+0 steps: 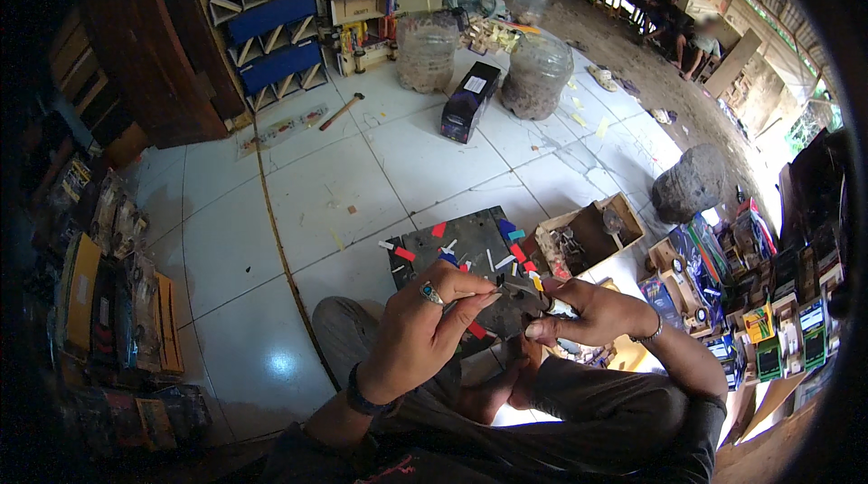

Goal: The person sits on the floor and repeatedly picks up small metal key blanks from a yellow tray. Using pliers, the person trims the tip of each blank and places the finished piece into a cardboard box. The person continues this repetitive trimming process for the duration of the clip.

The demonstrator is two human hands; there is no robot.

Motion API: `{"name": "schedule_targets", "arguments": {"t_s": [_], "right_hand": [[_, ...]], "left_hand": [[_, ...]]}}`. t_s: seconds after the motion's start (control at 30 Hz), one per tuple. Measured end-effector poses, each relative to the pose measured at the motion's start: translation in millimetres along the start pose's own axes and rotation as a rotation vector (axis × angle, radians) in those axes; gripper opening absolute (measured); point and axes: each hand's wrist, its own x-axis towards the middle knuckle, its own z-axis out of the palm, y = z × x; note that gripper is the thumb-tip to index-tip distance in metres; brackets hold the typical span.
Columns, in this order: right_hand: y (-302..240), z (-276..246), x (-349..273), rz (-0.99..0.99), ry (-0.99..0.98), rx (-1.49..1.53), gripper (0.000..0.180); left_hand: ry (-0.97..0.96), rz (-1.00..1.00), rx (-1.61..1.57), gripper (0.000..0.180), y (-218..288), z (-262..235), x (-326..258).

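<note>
My left hand (432, 314), with a ring and a dark wristband, pinches a small dark piece (498, 285) between thumb and forefinger. My right hand (592, 313) is closed round a cutting tool whose metal blade (522, 289) points toward that piece; the fingers hide most of its handle, so scissors or a knife I cannot tell. Under both hands lies a dark board (416, 249). Red strips (404, 253), white strips and blue bits are scattered over it.
Right of the board stands an open wooden box (592, 227) of small parts. Toy trucks (778, 339) crowd the right side, with more (113, 240) on the left. A hammer (342, 112), a dark carton (470, 103) and clear plastic containers (536, 77) stand farther off. Two people sit in the background.
</note>
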Motion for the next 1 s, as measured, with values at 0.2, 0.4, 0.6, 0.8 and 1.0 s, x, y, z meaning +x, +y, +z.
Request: {"name": "schedule_targets", "arguments": {"t_s": [0.2, 0.4, 0.6, 0.8, 1.0], "right_hand": [[6.2, -3.0, 4.6, 0.035, 0.008, -0.065, 0.045], [13.9, -4.6, 4.1, -0.066, 0.087, -0.241, 0.05], [8.9, 3.8, 10.3, -0.025, 0.295, 0.017, 0.05], [-11.0, 7.6, 5.5, 0.094, 0.332, 0.174, 0.04], [14.9, 13.3, 14.5, 0.169, 0.303, 0.1, 0.045]], "left_hand": [[0.03, -0.168, -0.172, 0.023, -6.0, 0.2, 0.3], [0.071, 0.017, -0.032, 0.027, -8.9, -6.9, 1.9], [0.116, 0.152, 0.188, 0.03, -4.8, -5.1, 4.1], [0.086, 0.117, 0.241, 0.036, -5.4, 7.6, -1.9], [-0.019, 0.074, 0.216, 0.043, -16.4, 24.5, -6.9]]}}
